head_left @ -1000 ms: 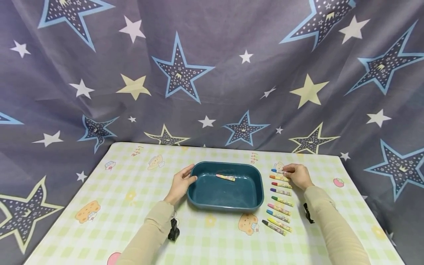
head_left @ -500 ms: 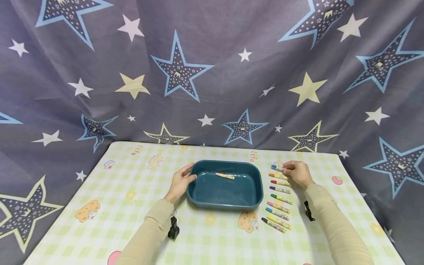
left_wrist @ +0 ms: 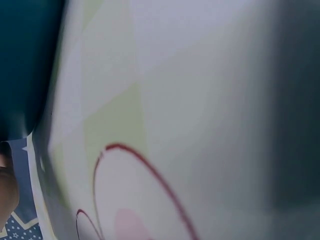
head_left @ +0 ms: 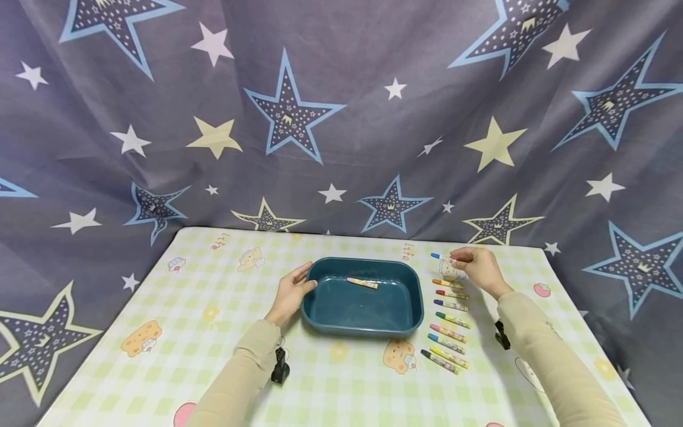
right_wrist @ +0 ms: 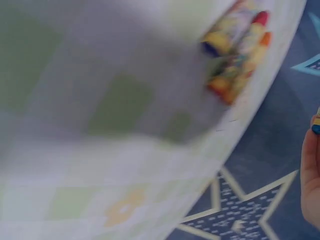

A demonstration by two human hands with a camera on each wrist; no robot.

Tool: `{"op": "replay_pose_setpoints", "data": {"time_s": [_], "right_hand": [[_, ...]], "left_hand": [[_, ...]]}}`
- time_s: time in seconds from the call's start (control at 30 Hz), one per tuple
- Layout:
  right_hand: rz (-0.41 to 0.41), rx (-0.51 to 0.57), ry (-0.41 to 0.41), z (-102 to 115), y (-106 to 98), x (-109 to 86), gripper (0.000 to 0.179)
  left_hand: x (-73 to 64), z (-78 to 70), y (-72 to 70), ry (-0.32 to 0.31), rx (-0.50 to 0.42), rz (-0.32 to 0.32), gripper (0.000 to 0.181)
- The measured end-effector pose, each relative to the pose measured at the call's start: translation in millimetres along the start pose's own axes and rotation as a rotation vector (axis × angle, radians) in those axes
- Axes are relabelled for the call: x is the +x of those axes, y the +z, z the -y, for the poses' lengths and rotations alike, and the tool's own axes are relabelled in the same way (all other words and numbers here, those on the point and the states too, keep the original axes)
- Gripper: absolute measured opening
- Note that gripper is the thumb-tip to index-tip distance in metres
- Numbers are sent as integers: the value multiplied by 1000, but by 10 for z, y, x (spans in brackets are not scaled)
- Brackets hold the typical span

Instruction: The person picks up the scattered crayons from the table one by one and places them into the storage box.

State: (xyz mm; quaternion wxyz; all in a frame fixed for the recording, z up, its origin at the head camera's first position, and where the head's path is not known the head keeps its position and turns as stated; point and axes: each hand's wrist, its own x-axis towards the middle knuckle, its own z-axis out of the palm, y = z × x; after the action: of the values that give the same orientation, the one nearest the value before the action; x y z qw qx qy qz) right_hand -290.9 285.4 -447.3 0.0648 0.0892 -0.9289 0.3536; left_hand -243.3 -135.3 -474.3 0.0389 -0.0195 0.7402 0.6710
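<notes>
My left hand holds the left end of a dark teal rectangular tub, thumb at the rim and fingers along the outside. Inside the tub, near its back wall, lies one pink-tipped crayon in a printed wrapper. Beyond the tub's right end, my right hand pinches a blue-tipped crayon above the table, its tip pointing left. That crayon's blue end also shows at the right edge of the right wrist view. In the left wrist view, the tub fills the upper left corner.
Right of the tub, several crayons lie in a column, from an orange one at the back to a black one in front. A checked cloth covers the table. A star-patterned curtain hangs behind it.
My right hand has lifted the blue-tipped crayon off the back of the column and carried it up and slightly left. My left hand stays at the tub.
</notes>
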Motion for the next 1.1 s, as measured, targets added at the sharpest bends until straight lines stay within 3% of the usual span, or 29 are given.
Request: {"op": "replay_pose_setpoints", "data": {"time_s": [0.3,0.5,0.83,1.1], "right_hand": [[28,76,-35,432,49,13,24],[30,95,-68,655,149,16,22],[90,176,-107,994,475,19,20],[100,182,-120,1064,781,6,16]], "left_hand": [[138,196,-40,7,3,-8,54],[153,222,0,33,25,-27,53],[120,219,16,40,24,-51,50],[126,232,23,38,8,-50,50]]}}
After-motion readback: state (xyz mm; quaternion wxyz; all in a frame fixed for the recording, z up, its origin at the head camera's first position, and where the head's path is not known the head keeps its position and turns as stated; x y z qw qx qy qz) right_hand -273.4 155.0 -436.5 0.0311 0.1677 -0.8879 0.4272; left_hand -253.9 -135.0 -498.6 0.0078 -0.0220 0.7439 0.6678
